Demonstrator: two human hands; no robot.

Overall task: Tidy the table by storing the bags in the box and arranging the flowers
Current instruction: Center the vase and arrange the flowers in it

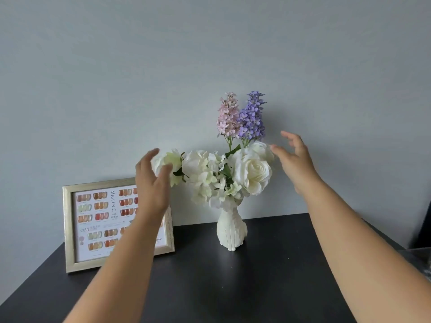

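Observation:
A white ribbed vase (231, 229) stands on the dark table (210, 287) near the wall. It holds white roses (253, 171), a pink flower spike (228, 115) and a purple flower spike (252, 116). My left hand (151, 180) is raised at the left side of the bouquet, fingers spread, just in front of the leftmost white bloom (169, 163). My right hand (295, 163) hovers at the right side, fingers apart, its thumb close to the large white rose. Neither hand holds anything. No bags or box are in view.
A silver picture frame (70, 229) showing nail colour samples leans against the wall at the left, partly behind my left forearm. A dark object (422, 229) sits at the right edge. The grey wall (210, 54) rises behind the table.

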